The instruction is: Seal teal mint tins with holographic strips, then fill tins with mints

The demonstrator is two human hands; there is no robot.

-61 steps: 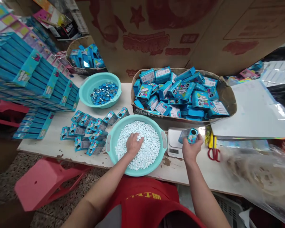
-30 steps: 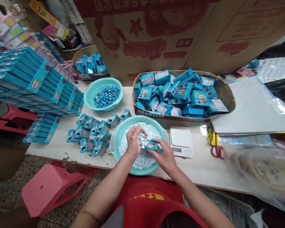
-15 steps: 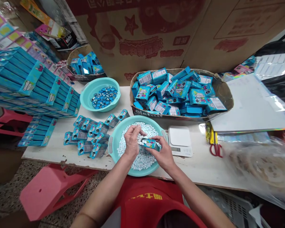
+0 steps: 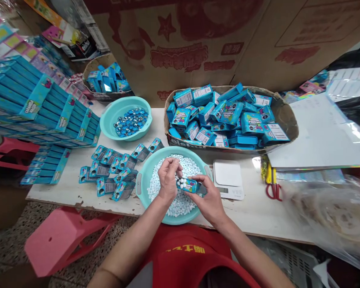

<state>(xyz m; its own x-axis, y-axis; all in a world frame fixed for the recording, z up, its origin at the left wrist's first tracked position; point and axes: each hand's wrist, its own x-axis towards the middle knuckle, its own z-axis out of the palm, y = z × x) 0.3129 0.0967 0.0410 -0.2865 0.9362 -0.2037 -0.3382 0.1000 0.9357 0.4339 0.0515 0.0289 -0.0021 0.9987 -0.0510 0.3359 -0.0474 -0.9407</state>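
Observation:
My right hand (image 4: 209, 200) grips a small blue candy box (image 4: 191, 185), tipped on its side with its end toward my left hand. My left hand (image 4: 168, 180) is cupped against that end, fingers curled around a few white candies (image 4: 183, 183) at the box's opening. Both hands are over a turquoise basin (image 4: 144, 180) holding many loose white candies (image 4: 180, 208). How many candies are inside the box or under my left fingers is hidden.
Several upright blue boxes (image 4: 123, 170) stand left of the basin. Behind are a turquoise bowl (image 4: 105, 124) of metallic-blue lids and a cardboard tray (image 4: 289, 116) of blue boxes. A white scale (image 4: 228, 174) and red-handled scissors (image 4: 273, 190) lie right. Stacked display boxes (image 4: 33, 104) rise left.
Fewer white candies show between my left hand and the box; the pile there has shrunk. The box end shows more clearly, and my right hand has shifted slightly down and right.

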